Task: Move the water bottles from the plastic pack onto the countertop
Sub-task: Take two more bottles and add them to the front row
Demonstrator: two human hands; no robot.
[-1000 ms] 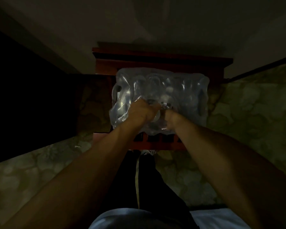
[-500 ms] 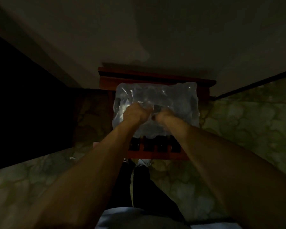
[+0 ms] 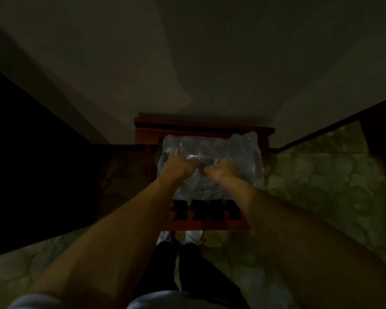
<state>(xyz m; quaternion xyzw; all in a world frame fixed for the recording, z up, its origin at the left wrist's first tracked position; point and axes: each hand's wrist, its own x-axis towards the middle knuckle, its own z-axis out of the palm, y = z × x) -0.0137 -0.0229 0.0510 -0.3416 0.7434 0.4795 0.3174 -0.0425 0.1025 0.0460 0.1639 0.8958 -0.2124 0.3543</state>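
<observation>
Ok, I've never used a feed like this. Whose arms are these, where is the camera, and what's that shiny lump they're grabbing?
There is no machine here. The camera sits on a person's head and looks down, so the two bare arms reaching forward are that person's own. The shiny lump is the plastic pack of water bottles, still wrapped, resting on a reddish wooden stand against the wall. The left hand and right hand are both bunched on the wrap near the middle of the pack's top, close together, apparently gripping the film. In this dim light I cannot tell whether the film is torn yet. No bottle is out. Below are dark trousers and a patterned floor.
</observation>
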